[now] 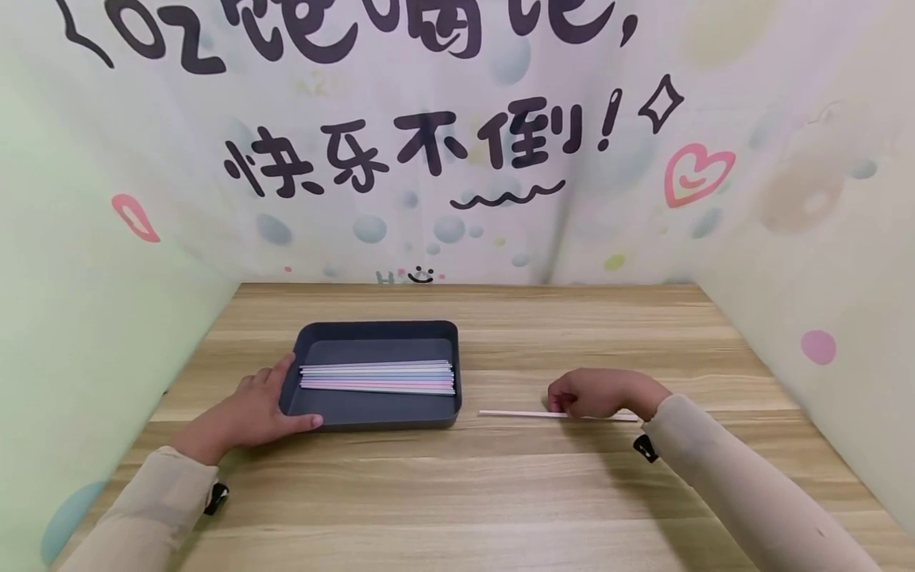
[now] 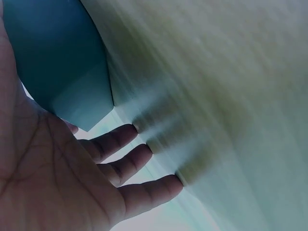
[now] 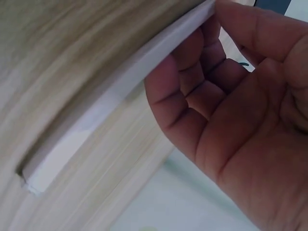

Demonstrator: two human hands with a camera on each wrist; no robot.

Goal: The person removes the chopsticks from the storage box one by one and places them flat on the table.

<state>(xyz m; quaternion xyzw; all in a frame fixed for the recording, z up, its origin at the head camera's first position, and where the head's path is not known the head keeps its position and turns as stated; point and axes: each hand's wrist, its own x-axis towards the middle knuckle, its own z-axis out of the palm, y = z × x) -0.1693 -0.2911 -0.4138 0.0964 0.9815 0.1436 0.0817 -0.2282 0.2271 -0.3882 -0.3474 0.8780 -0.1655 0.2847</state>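
A dark grey tray stands on the table and holds a row of pastel chopsticks in white, blue and pink. My left hand rests against the tray's left end, its thumb near the front rim. In the left wrist view several fingers extend straight along the table beside the tray wall. Right of the tray, one whitish chopstick lies along the table under my right hand. The right wrist view shows my right thumb and curled fingers pinching this chopstick; the exact contact is partly hidden.
The wooden table ends at a printed cloth backdrop behind. Pale side walls border it left and right. A dark strap end hangs below the right cuff, and another below the left cuff.
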